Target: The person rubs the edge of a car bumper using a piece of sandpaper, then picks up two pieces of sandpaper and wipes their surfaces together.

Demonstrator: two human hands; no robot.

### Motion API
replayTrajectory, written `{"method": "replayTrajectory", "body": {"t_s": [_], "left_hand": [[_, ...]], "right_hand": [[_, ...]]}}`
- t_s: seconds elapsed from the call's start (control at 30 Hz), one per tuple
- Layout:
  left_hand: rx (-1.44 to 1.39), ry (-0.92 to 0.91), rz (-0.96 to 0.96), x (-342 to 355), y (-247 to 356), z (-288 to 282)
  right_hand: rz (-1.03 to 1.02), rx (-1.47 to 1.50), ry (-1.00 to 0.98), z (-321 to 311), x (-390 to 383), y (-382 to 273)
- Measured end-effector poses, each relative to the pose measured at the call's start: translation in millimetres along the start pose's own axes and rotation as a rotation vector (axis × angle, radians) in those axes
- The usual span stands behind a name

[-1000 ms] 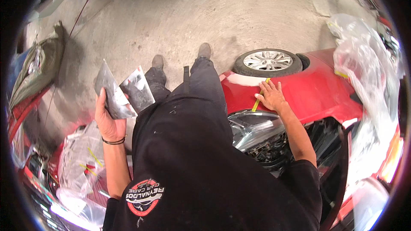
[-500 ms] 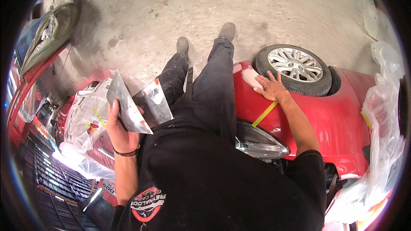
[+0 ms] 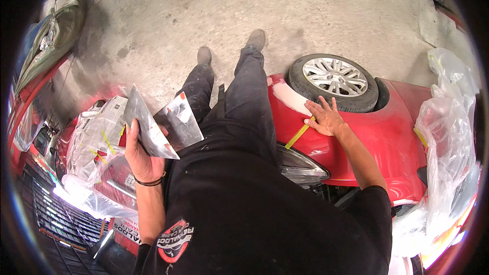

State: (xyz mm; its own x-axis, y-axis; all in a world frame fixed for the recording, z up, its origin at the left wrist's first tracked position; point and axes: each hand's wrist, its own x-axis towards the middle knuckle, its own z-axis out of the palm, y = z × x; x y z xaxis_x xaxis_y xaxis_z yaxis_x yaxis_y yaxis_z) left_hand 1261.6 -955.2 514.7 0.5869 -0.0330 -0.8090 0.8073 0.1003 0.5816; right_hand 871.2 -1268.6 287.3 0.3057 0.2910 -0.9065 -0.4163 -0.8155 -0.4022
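Two thin metal sheets (image 3: 148, 128), smeared in places with white and red, are in my left hand (image 3: 138, 157). They fan apart in a V, and the thumb lies over the nearer one. On the right, my right hand (image 3: 327, 119) rests with spread fingers on a glossy red car fender (image 3: 356, 135). Its fingertips lie near the end of a white patch of filler (image 3: 289, 97) along the wheel arch. By its thumb runs a strip of yellow tape (image 3: 297, 136).
A wheel (image 3: 334, 76) with a silver rim sits in the arch, and a headlight (image 3: 300, 165) is closer to me. Clear plastic sheeting (image 3: 442, 137) hangs at the right. Left stands a red car with paper and plastic masking (image 3: 99, 135). Concrete floor (image 3: 204, 5) stretches ahead.
My right hand has drawn back off the white filler patch toward the yellow tape, baring more of the patch. The left hand keeps its hold on the metal sheets. The view has shifted slightly.
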Motion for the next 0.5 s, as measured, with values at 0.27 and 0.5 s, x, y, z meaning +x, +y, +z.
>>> {"method": "replayTrajectory", "body": {"t_s": [0.27,0.5], "left_hand": [[0.066,0.097,0.008,2.4,-15.5,-1.5],[0.11,0.095,-0.039,1.2,-23.6,-22.5]], "right_hand": [[-0.044,0.042,-0.004,9.7,69.0,-1.3],[-0.059,0.133,-0.048,27.6,179.8,-21.7]]}}
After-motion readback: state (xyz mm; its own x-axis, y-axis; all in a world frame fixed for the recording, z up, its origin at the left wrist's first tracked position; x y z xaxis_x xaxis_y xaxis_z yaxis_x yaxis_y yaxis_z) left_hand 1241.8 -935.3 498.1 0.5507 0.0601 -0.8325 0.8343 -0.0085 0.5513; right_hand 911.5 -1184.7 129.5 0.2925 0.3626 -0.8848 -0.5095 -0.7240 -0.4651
